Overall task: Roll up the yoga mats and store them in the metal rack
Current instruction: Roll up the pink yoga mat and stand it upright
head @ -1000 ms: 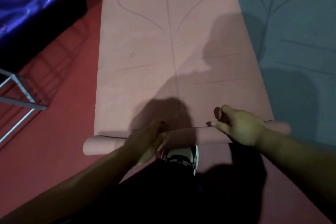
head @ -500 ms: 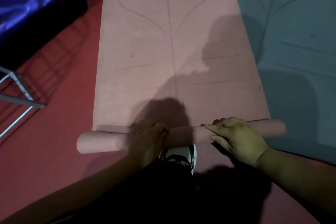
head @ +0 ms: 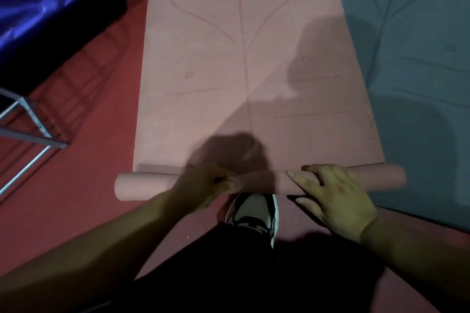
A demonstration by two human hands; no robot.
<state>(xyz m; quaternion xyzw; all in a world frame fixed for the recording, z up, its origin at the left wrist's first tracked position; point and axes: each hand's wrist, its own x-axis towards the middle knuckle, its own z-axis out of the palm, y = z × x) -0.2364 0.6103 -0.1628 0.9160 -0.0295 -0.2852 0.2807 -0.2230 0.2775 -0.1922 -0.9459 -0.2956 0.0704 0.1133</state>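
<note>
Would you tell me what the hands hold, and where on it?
The pink mat's rolled end, either side of its middle: left hand curled over it, right hand pressing flat.

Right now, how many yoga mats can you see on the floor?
2. The pink mat lies in the middle, its near end rolled up under the left hand and right hand. The teal mat lies flat on its right. Others may be out of view.
</note>
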